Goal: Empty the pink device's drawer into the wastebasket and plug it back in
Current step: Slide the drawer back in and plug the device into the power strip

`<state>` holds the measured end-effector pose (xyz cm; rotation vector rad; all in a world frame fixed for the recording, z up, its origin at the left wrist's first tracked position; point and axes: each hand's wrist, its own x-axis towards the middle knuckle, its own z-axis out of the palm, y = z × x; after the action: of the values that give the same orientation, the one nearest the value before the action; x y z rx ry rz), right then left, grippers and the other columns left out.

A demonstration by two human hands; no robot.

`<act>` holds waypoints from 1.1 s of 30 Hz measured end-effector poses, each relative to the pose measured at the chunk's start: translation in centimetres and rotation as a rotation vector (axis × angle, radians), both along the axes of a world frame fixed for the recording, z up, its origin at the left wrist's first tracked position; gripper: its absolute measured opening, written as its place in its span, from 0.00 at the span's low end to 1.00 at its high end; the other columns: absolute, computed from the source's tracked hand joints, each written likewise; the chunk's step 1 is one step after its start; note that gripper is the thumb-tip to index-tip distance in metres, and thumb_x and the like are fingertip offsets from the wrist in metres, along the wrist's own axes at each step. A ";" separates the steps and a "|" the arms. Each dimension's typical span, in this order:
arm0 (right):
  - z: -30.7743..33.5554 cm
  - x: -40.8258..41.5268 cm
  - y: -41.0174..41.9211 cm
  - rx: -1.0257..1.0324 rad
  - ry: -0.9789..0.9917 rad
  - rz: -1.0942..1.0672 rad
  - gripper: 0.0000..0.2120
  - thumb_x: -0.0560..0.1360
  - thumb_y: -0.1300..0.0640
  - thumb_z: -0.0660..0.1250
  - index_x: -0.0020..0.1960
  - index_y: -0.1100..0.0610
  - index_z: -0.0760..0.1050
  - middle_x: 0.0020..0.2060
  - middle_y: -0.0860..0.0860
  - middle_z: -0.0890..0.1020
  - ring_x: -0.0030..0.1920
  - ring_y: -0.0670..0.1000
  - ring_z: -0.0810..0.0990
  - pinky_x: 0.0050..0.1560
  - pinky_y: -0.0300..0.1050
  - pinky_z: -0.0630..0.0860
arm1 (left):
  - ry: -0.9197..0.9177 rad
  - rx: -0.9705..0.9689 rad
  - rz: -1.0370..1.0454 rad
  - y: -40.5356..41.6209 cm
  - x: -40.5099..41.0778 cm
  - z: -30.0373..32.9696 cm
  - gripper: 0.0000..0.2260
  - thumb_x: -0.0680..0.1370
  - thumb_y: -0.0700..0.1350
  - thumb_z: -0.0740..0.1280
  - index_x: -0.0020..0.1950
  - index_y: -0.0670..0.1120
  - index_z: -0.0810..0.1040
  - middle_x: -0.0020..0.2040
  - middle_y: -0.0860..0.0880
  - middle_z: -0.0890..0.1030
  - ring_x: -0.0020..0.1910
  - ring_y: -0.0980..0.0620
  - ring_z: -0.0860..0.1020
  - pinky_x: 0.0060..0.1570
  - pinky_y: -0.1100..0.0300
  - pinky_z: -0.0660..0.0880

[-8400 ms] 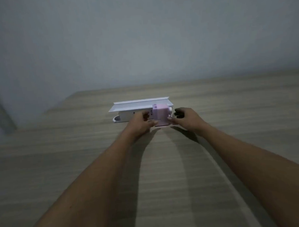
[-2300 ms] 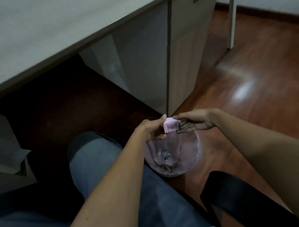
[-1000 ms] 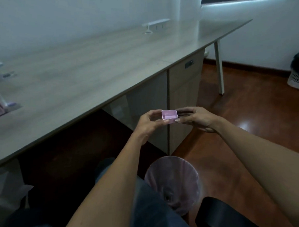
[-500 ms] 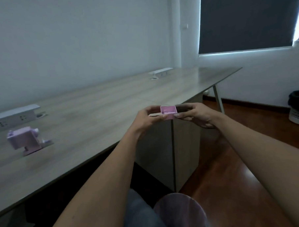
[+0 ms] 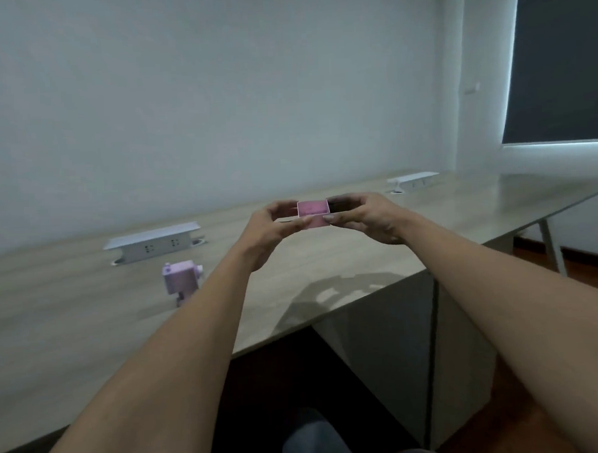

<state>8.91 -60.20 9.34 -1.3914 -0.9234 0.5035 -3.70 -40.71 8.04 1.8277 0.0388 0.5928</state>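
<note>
Both hands, left hand (image 5: 270, 227) and right hand (image 5: 369, 220), pinch the pink drawer (image 5: 313, 212) by its ends, open side up. The pink device (image 5: 180, 278) sits on the worktop (image 5: 326, 259) down-left, nearer the left hand.

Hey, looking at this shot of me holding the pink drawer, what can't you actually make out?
- Pink drawer: its inside is too small and blurred to tell whether any scraps remain.
- Pink device: its lower right is hidden behind the left forearm; its drawer slot cannot be seen.
- Wastebasket: out of the head view.
- Left hand and right hand: the fingertips behind the drawer are hidden by it.
- Socket box: outlet details are too small.
</note>
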 end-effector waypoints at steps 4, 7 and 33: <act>1.5 -1.9 6.2 0.019 -0.035 0.117 0.22 0.74 0.69 0.73 0.67 0.67 0.77 0.63 0.61 0.82 0.66 0.55 0.81 0.69 0.46 0.74 | -0.011 0.011 0.120 4.4 -4.0 1.9 0.24 0.73 0.40 0.78 0.68 0.39 0.78 0.60 0.43 0.85 0.55 0.51 0.85 0.60 0.59 0.79; 2.1 -3.7 10.5 0.036 -0.029 0.174 0.22 0.73 0.69 0.74 0.67 0.66 0.77 0.62 0.60 0.83 0.65 0.55 0.81 0.68 0.46 0.75 | -0.001 0.061 0.200 7.3 -7.2 3.2 0.25 0.73 0.42 0.78 0.69 0.41 0.77 0.56 0.48 0.86 0.50 0.59 0.86 0.51 0.65 0.79; -5.7 -6.3 26.8 -0.170 -0.196 0.233 0.29 0.70 0.60 0.79 0.69 0.62 0.77 0.64 0.53 0.82 0.57 0.44 0.82 0.53 0.33 0.74 | 0.218 -0.084 0.611 22.6 -19.3 -6.8 0.25 0.76 0.37 0.74 0.73 0.36 0.74 0.64 0.38 0.81 0.56 0.48 0.80 0.59 0.59 0.76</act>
<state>2.66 -33.38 3.66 -1.5141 -1.2337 0.6413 -23.03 -18.13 1.23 1.7839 0.7777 0.7926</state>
